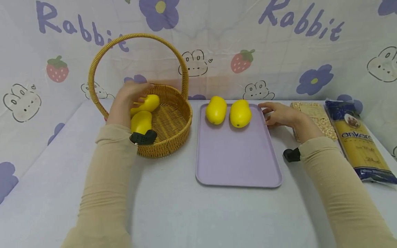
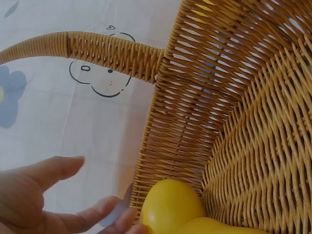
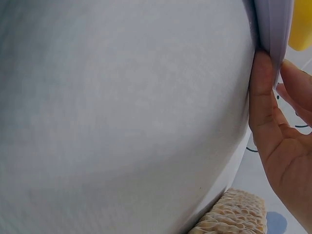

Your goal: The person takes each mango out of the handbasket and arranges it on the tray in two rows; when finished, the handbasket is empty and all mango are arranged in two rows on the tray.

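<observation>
My left hand (image 1: 129, 98) is over the left side of a wicker basket (image 1: 164, 144), its fingers loosely spread near two yellow mangoes, one at the back (image 1: 151, 102) and one in front (image 1: 141, 122). In the left wrist view the thumb stands apart and the fingertips come close to a mango (image 2: 170, 204); whether they touch it is unclear. At the far right corner of a lilac tray (image 1: 237, 155), my right hand (image 1: 280, 115) pinches the rim between thumb and fingers. Two more mangoes, left (image 1: 216, 110) and right (image 1: 240, 113), lie at the tray's back.
On the right lie a clear bag of pale kernels (image 1: 319, 119) and a blue-and-yellow pasta packet (image 1: 356, 137). The basket's tall handle (image 1: 139, 35) arches above the left hand. A printed cloth (image 1: 211, 31) hangs behind the white tabletop (image 1: 173, 206).
</observation>
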The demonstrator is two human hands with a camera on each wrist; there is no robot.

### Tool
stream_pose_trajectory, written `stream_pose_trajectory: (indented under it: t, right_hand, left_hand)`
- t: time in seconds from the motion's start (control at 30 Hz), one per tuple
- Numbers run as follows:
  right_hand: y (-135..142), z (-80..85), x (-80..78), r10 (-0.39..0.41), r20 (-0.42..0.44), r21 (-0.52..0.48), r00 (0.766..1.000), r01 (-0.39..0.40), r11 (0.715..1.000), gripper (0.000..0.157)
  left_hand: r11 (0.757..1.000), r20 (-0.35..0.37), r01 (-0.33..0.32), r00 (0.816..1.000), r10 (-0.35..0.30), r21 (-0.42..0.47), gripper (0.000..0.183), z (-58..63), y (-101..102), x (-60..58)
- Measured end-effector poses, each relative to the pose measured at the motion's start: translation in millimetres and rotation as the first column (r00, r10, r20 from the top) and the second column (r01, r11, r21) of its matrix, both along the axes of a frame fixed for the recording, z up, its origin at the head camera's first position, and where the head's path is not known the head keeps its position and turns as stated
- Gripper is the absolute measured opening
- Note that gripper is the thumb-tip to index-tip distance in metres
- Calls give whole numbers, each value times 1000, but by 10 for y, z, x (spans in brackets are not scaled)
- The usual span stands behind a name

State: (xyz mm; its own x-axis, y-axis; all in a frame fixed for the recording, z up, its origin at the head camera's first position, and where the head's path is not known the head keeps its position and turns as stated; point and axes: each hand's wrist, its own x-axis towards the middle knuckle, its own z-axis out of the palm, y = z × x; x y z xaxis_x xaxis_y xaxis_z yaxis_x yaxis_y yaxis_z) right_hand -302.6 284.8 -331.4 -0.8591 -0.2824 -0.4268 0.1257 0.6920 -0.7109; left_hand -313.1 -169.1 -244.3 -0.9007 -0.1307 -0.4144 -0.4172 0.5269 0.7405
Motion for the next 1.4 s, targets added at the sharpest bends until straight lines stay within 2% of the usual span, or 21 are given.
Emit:
stream_pose_trajectory:
  t: [0.3,0.4,0.53,0.63,0.7,0.83,0.97,1.13,1.23,1.4]
  right_hand:
    - [-18,11,-4,-9,11,6,1000,9,1000,82]
    - [-18,0,-9,-17,15,8,1000,17,1000,83]
    - [-13,-14,-18,-23,22,14,999,23,1000,84]
    - [-10,-17,-20,-25,25,15,999,25,1000,84]
    - [-7,-17,-19,-24,23,13,999,24,1000,84]
    - [-4,-15,-15,-22,20,8,1000,22,1000,83]
    - [-2,-10,-16,-17,18,14,1000,17,1000,83]
    - [-4,-3,-18,-15,22,21,1000,15,1000,83]
    - [-2,-1,-18,-14,20,22,1000,14,1000,82]
    - [-1,-3,-15,-19,26,18,999,19,1000,83]
  left_hand:
    - [992,90,117,989,-114,-36,82,-23,-74,45]
    - [978,107,188,978,-178,-94,83,-29,-87,37]
    - [957,116,262,962,-249,-124,76,-43,-100,26]
    - [961,120,266,959,-255,-80,66,-63,-100,28]
    - [968,131,248,961,-243,-27,64,-81,-103,34]
    - [968,153,244,956,-250,57,64,-130,-113,39]
    - [939,166,343,924,-345,41,65,-172,-131,45]
    - [881,194,472,867,-459,-26,66,-228,-158,32]
    - [855,208,518,840,-501,-29,65,-258,-165,30]
    - [835,234,550,811,-536,4,64,-303,-173,31]
